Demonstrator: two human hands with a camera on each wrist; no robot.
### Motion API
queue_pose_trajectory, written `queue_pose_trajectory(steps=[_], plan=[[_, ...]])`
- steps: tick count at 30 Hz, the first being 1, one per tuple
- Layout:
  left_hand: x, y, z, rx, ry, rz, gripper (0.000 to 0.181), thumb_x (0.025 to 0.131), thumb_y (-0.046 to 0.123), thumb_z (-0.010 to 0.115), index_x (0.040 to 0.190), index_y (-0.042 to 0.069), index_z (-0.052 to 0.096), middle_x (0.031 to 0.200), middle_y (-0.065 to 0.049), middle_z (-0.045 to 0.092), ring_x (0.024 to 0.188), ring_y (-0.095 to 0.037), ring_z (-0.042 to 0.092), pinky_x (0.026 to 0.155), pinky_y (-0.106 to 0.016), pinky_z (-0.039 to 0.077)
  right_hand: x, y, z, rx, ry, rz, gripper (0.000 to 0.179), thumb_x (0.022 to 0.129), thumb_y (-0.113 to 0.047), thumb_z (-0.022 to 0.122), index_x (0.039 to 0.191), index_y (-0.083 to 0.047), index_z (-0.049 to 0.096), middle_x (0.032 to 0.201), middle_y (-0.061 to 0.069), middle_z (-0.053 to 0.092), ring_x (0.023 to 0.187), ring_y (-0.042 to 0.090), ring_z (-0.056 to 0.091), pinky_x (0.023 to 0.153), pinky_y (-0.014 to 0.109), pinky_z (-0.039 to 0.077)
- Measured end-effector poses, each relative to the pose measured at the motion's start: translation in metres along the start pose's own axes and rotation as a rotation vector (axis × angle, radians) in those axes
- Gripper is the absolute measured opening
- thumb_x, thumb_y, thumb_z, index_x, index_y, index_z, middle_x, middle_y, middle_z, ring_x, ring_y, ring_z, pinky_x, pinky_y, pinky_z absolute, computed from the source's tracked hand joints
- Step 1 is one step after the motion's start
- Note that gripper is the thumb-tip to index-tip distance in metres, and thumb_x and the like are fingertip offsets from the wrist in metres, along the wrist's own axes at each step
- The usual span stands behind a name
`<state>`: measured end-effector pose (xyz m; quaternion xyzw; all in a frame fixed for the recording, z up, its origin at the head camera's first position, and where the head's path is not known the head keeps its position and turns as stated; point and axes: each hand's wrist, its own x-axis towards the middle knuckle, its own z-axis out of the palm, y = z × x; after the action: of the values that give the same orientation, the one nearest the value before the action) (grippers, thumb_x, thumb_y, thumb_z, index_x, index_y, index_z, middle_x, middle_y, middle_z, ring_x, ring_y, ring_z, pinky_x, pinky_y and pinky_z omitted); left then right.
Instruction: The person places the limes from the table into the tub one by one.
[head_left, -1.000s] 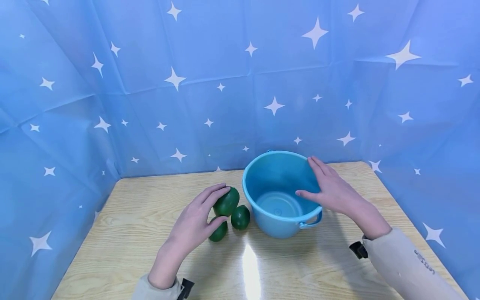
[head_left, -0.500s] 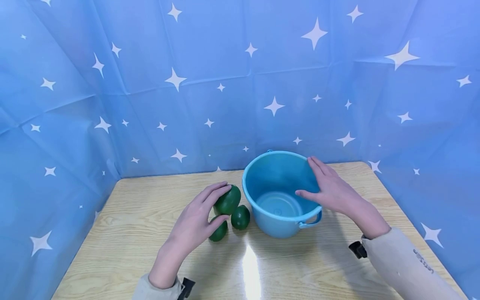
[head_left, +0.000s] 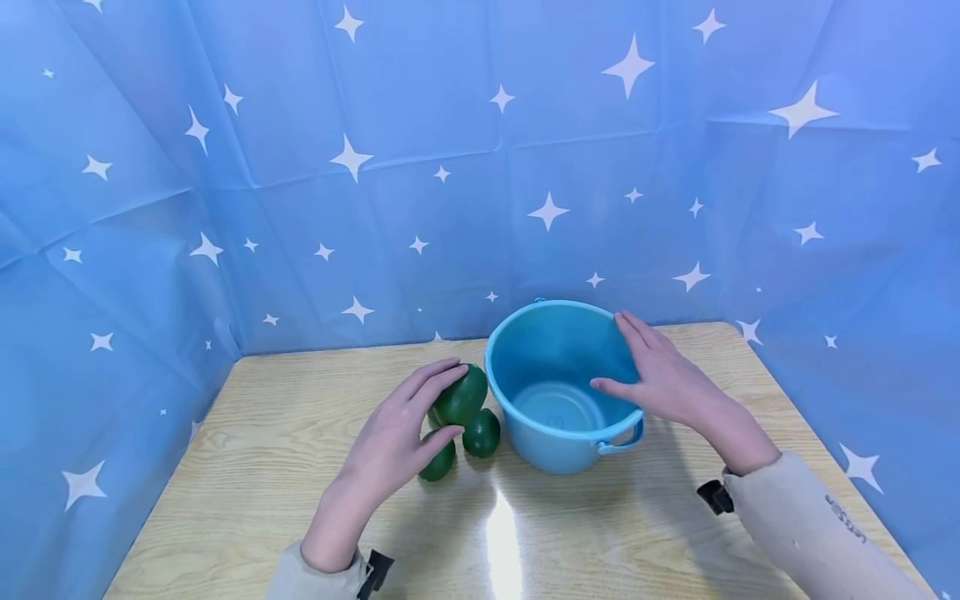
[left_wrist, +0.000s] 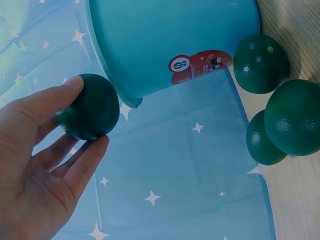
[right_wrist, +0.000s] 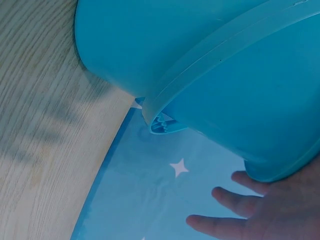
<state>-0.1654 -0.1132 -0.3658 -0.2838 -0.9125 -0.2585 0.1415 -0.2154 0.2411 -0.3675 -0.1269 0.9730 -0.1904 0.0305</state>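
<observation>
My left hand (head_left: 393, 442) holds a dark green, glossy, egg-shaped fruit (head_left: 462, 395) between thumb and fingertips, raised near the left side of a light blue bucket (head_left: 558, 454). The left wrist view shows the held fruit (left_wrist: 90, 107) close to the bucket's rim. On the table, left of the bucket, lie three similar fruits, one of them (head_left: 482, 433) closest to it; the rearmost is mostly hidden behind the held one. My right hand (head_left: 671, 379) rests over the bucket's right rim, thumb inside and straight, spread fingers outside. The bucket is upright, its mouth facing me.
The bucket's handle (head_left: 621, 446) hangs at its front right. A red sticker (left_wrist: 200, 67) marks the outer wall. Wood-grained table (head_left: 225, 475) lies beneath everything, and a blue curtain with white stars (head_left: 450, 208) stands behind and at both sides.
My left hand has lifted the fruit slightly and brought it a little rightward to the bucket. The right hand and the bucket have barely moved.
</observation>
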Motion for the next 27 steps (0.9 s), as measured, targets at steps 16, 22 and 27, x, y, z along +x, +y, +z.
queue_pose_trajectory(steps=[16,22,27], plan=[[0.008,0.006,0.003,0.007,0.004,0.046,0.071,0.085,0.023,0.081,0.147,0.023,0.047,0.148,0.001,0.051,0.131,-0.021,0.056,0.099,-0.037,0.057,0.001,0.001,0.000,0.000,0.001,0.001,0.106,0.090,-0.060,0.063,0.159,0.000,0.010,0.164,0.027,0.012,0.147,0.053,0.018,0.111,0.074,0.030],[0.011,0.008,0.004,-0.004,0.007,0.053,0.072,0.084,0.022,0.081,0.147,0.023,0.047,0.148,0.001,0.050,0.132,-0.021,0.056,0.100,-0.037,0.057,0.001,0.001,0.000,0.001,0.002,0.000,0.106,0.090,-0.060,0.063,0.159,0.000,0.010,0.165,0.027,0.012,0.147,0.054,0.018,0.111,0.074,0.030],[0.013,0.011,0.005,-0.015,0.013,0.059,0.072,0.084,0.021,0.081,0.147,0.023,0.047,0.149,0.001,0.049,0.132,-0.021,0.056,0.100,-0.038,0.057,0.001,0.002,0.000,0.002,0.001,0.000,0.106,0.090,-0.060,0.063,0.159,0.000,0.010,0.165,0.027,0.012,0.147,0.054,0.018,0.111,0.074,0.030]])
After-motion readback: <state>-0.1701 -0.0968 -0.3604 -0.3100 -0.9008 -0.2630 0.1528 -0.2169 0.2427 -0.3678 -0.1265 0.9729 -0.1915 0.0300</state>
